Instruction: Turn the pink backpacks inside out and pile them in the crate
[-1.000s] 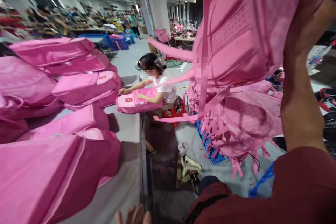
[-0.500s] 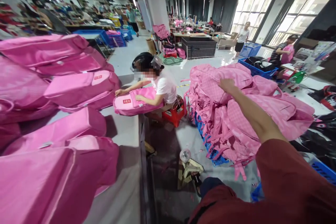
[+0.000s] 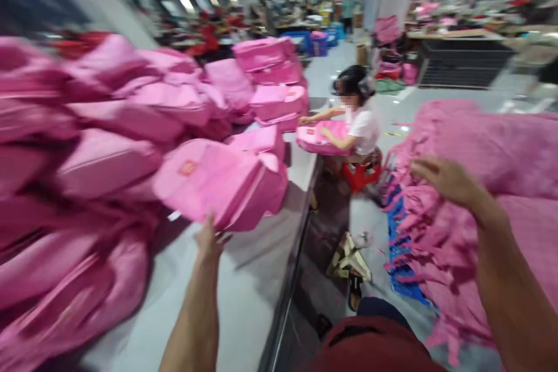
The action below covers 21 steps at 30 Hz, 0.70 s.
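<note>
A pink backpack [image 3: 213, 183] with a small red label lies on the light table at the left, tilted against other pink bags. My left hand [image 3: 210, 238] is at its near lower edge, fingers apart; blur hides whether they touch it. Out to the right, my right hand [image 3: 442, 179] hovers over or rests against a heap of pink backpacks [image 3: 518, 151], its fingers stretched out and holding nothing I can see. Loose straps [image 3: 418, 209] hang from this heap down the side of a blue crate [image 3: 399, 244].
Many pink backpacks [image 3: 108, 157] are piled along the left of the table [image 3: 192, 302]. Across its far corner, a seated co-worker [image 3: 364, 128] handles another pink backpack [image 3: 311, 138] on a red stool [image 3: 361, 173]. A pale stand [image 3: 349, 258] occupies the floor gap.
The view has swung left. My right hand has come off the bag it was touching on the heap and is nearer me. My left hand has entered view beside the labelled backpack.
</note>
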{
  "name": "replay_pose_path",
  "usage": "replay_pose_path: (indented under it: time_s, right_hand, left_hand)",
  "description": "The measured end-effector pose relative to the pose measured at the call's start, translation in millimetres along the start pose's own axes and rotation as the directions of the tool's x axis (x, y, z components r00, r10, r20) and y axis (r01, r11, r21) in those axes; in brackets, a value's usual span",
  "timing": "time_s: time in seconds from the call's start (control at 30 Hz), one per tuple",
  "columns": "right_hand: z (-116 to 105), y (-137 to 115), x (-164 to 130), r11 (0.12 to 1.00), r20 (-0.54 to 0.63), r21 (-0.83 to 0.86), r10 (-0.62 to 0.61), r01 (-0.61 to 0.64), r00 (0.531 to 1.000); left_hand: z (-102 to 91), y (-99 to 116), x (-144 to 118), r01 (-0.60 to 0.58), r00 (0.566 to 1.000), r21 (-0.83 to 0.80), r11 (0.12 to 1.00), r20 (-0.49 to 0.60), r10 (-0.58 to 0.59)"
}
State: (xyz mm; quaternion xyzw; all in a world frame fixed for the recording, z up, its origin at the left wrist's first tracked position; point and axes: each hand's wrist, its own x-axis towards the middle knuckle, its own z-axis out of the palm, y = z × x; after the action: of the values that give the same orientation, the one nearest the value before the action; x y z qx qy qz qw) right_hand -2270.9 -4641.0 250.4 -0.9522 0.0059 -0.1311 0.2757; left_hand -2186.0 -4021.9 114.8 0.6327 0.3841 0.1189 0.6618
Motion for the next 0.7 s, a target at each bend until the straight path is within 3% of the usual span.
replay_pose_path:
  time_s: [0.07, 0.13, 0.2, 0.27, 0.33, 0.47, 0.53, 0.63, 0.7]
  right_hand:
    - [58.9, -9.1, -29.9, 0.979, 0.281, 0.203, -0.070, 0.012, 0.957]
    - [108.4, -26.5, -62.5, 0.954, 0.550, 0.298, -0.139, -0.038, 0.823]
    - [144.3, -47.6, -92.2, 0.934, 0.649, 0.351, -0.189, -0.069, 0.736]
    - [169.1, -64.7, -113.0, 0.917, 0.680, 0.387, -0.213, -0.097, 0.702]
    - [188.6, -74.7, -123.0, 0.902, 0.668, 0.413, -0.208, -0.123, 0.714]
    - [231.9, -93.0, -120.1, 0.851, 0.591, 0.490, -0.163, -0.191, 0.790]
    - [256.1, -114.4, -114.7, 0.793, 0.593, 0.555, -0.164, -0.252, 0.788]
    - [284.9, -162.8, -108.5, 0.689, 0.597, 0.646, -0.189, -0.329, 0.779]
    - [294.9, -198.9, -106.3, 0.606, 0.551, 0.724, -0.223, -0.329, 0.804]
  left_hand:
    - [-29.2, -3.9, 10.7, 0.058, 0.997, -0.073, 0.996, -0.051, -0.061]
    - [-39.8, -11.7, 14.0, 0.019, 0.997, -0.138, 0.990, -0.069, -0.029]
    - [-44.3, -22.9, 7.3, -0.054, 0.996, -0.175, 0.983, -0.077, 0.041]
    - [-54.9, -37.3, -10.3, -0.122, 0.991, -0.191, 0.974, -0.078, 0.109]
    - [-76.7, -53.8, -37.6, -0.189, 0.981, -0.191, 0.963, -0.084, 0.176]
    - [-137.4, -86.0, -109.5, -0.309, 0.950, -0.162, 0.937, -0.091, 0.297]
    - [-162.5, -103.6, -146.9, -0.380, 0.922, -0.083, 0.921, -0.113, 0.370]
    - [-181.9, -146.3, -192.7, -0.401, 0.876, 0.126, 0.907, -0.236, 0.420]
    - [-184.1, -190.2, -212.5, -0.343, 0.856, 0.224, 0.912, -0.325, 0.401]
